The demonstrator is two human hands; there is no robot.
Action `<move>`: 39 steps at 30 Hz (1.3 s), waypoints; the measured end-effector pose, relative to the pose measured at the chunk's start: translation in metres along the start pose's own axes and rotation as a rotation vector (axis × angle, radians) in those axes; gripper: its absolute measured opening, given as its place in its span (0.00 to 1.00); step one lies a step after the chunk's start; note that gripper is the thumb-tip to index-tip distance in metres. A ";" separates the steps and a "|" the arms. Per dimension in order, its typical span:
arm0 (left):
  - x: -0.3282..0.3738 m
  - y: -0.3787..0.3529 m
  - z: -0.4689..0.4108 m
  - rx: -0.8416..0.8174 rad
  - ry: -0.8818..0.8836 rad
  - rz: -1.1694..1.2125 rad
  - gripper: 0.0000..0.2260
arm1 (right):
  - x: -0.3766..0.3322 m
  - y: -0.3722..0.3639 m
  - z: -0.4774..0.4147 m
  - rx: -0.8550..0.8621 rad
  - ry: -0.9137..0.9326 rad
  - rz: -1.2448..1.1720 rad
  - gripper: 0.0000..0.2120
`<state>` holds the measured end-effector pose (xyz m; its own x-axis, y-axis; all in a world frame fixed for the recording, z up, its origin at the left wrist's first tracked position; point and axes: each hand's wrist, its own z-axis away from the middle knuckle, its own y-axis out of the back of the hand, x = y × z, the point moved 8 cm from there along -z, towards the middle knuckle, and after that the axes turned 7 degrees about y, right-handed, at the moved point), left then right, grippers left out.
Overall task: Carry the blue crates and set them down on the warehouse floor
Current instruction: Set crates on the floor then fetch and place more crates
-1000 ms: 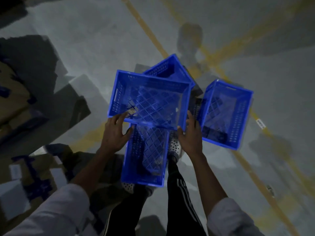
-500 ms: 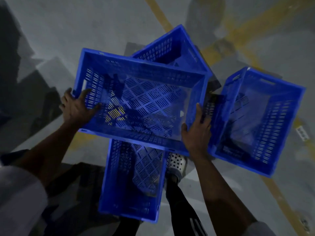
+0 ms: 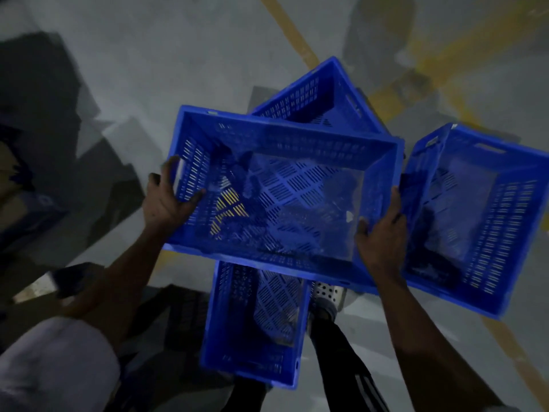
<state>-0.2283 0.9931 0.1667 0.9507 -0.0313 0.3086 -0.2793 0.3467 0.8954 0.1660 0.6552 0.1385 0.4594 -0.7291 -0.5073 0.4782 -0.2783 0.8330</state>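
Grey concrete floor (image 3: 178, 55) with yellow lines carries three slotted blue plastic crates (image 3: 252, 322); above them, left hand (image 3: 166, 200) and right hand (image 3: 383, 233) grip a fourth rectangular crate (image 3: 282, 138) by its short walls.

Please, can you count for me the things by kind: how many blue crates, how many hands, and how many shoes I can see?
Blue crates: 4 (held crate, far crate, right crate, near crate)
Hands: 2 (left hand, right hand)
Shoes: 1 (perforated shoe)
Total: 7
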 end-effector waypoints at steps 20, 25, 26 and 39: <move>0.070 0.229 0.344 -0.050 -0.207 0.240 0.39 | -0.008 0.356 0.374 0.370 -0.203 0.062 0.32; 0.102 0.238 0.405 -0.120 -0.362 0.213 0.37 | 0.021 0.402 0.496 0.400 -0.449 -0.014 0.28; 0.110 0.237 0.417 -0.141 -0.392 0.211 0.36 | 0.028 0.409 0.519 0.423 -0.492 -0.020 0.27; 0.281 0.141 0.615 -0.319 -0.816 0.051 0.38 | 0.178 0.450 0.788 0.769 -0.887 -0.143 0.28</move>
<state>-0.0836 0.4563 0.5767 0.5105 -0.6270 0.5884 -0.1520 0.6078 0.7794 -0.1268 -0.0921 0.5967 -0.3873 -0.7552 -0.5288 -0.2326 -0.4749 0.8487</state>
